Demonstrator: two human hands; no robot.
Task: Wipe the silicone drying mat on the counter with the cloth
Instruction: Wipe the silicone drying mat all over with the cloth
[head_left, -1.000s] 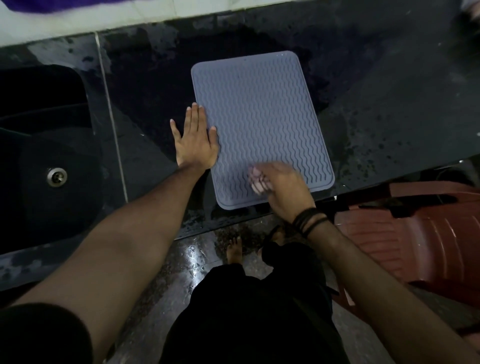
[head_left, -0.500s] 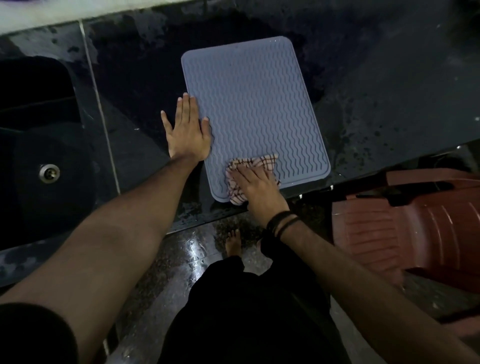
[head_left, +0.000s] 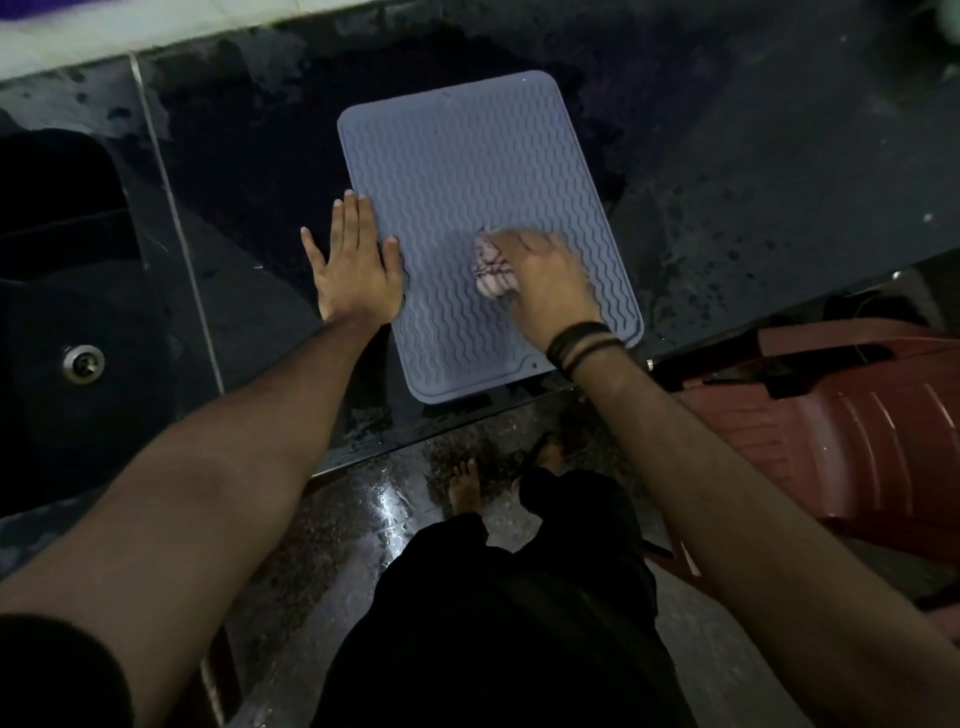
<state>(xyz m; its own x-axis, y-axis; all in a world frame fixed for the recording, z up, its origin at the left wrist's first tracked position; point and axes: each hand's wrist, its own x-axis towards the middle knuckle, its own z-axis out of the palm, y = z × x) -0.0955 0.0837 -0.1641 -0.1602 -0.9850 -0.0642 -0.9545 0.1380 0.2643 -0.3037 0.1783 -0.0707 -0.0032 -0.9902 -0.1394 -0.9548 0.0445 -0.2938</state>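
A grey-blue silicone drying mat (head_left: 467, 171) with wavy ridges lies on the dark wet counter (head_left: 753, 182). My left hand (head_left: 356, 265) lies flat with straight fingers, pressing the mat's left edge and the counter beside it. My right hand (head_left: 545, 280), blurred by motion, grips a bunched checked cloth (head_left: 491, 265) and holds it down on the middle of the mat. The cloth shows only at the hand's left side; the rest is hidden under the fingers.
A dark sink (head_left: 67, 322) with a metal drain (head_left: 83, 362) sits to the left of the mat. A red-brown plastic chair (head_left: 841, 431) stands to the right, below the counter edge. The glossy floor and my bare feet (head_left: 465, 491) show below.
My right hand has carried the cloth from the mat's near edge up and to the right, to the middle of the mat. The left hand has stayed flat on the left edge.
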